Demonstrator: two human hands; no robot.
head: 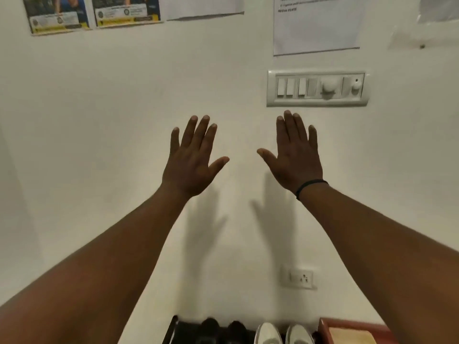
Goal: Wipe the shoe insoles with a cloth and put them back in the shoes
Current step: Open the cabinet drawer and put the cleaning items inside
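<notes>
My left hand (192, 160) and my right hand (296, 155) are both raised in front of a white wall, backs toward me, fingers straight and spread, holding nothing. A black band circles my right wrist. Far below, at the bottom edge, a pair of white shoes (283, 333) stands toes to the wall beside a pair of black shoes (223, 330) on a dark rack or mat. Neither insoles nor a cloth can be seen.
A switch panel (316, 88) is on the wall just above my right hand, and a socket (299, 278) lower down. Posters (92, 13) and a paper sheet (316, 23) hang higher up. A reddish box (352, 331) sits right of the shoes.
</notes>
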